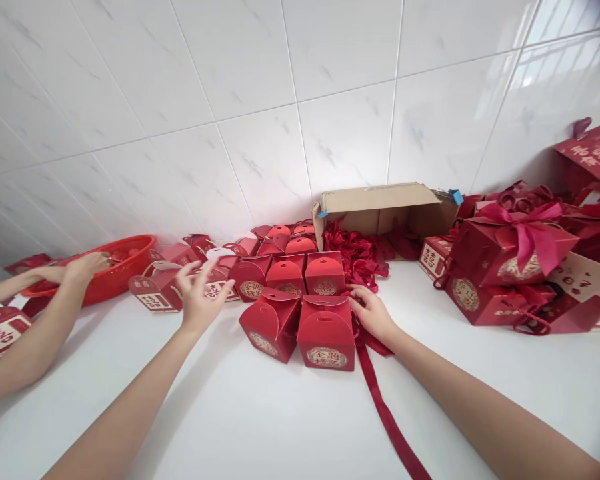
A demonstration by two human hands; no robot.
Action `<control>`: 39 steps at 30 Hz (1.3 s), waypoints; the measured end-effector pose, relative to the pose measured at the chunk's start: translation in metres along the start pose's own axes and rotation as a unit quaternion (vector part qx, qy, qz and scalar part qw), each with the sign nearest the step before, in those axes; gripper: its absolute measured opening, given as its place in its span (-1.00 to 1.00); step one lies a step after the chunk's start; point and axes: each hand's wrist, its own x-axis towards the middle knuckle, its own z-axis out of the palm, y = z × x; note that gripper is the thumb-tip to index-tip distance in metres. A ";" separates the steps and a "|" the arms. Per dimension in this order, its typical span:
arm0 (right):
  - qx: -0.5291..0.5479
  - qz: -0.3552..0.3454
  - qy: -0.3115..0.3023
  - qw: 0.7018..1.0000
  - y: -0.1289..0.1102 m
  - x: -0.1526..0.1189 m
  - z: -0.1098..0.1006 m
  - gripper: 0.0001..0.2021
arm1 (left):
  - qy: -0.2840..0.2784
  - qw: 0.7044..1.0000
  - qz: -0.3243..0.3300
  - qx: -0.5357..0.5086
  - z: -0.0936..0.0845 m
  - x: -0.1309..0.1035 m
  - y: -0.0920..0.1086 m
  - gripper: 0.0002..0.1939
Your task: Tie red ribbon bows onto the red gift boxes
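My left hand is raised with its fingers apart and holds nothing. It hovers in front of a small red gift box and other boxes in the row behind. My right hand has its fingers curled on a dark red ribbon, whose loose end trails toward the table's near edge. Just left of that hand stands a closed red gift box with a round gold emblem. Touching it is another red gift box, turned at an angle. The right fingertips are partly hidden among ribbon folds.
Several more red boxes stand behind. A cardboard box on its side spills red ribbons. Ribbon-tied boxes are stacked at right. At left, a co-worker's hands reach into a red basin. A tiled wall closes the back.
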 end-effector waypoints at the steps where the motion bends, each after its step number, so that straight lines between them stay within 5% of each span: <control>1: 0.004 0.002 0.002 1.000 0.000 0.000 0.000 -0.81 | 0.023 0.999 -0.031 -0.010 -0.005 0.000 -0.004 -0.29; 4: 0.016 0.006 0.009 1.000 0.000 0.000 -0.001 -0.80 | 0.063 0.982 -0.169 -0.063 -0.012 0.004 -0.022 -0.10; 7: 0.025 0.009 0.017 0.999 -0.002 0.000 -0.001 -0.78 | -0.010 0.967 -0.228 -0.116 -0.006 0.006 -0.041 -0.37; 12: 0.043 0.014 0.024 0.999 -0.002 0.000 -0.002 -0.76 | -0.119 0.954 -0.217 -0.171 0.021 -0.001 -0.049 -0.58; 16: 0.056 0.027 0.037 0.997 0.002 0.000 -0.004 -0.75 | -0.132 0.963 -0.183 -0.147 0.035 -0.009 -0.047 -0.55; 19: 0.063 0.035 0.035 0.997 0.003 -0.001 -0.006 -0.74 | -0.107 0.980 -0.145 -0.087 0.027 -0.004 -0.050 -0.61; 22: 0.069 0.042 0.027 0.996 0.004 -0.003 -0.005 -0.74 | -0.031 0.994 -0.109 0.003 0.002 0.021 -0.057 -0.62; 27: 0.058 0.062 0.024 0.996 0.003 -0.005 -0.005 -0.69 | 0.033 0.983 -0.119 0.137 -0.046 0.105 -0.080 -0.46; 30: 0.047 0.092 0.015 0.995 -0.002 -0.007 -0.005 -0.66 | -0.015 0.969 -0.168 0.181 -0.056 0.149 -0.106 -0.27; 34: 0.030 0.140 0.008 0.990 -0.006 -0.006 -0.005 -0.62 | -0.097 0.948 -0.209 0.220 -0.046 0.180 -0.147 -0.06; 39: 0.014 0.187 0.021 0.982 -0.001 -0.003 -0.003 -0.57 | -0.166 0.925 -0.202 0.276 -0.040 0.205 -0.189 -0.29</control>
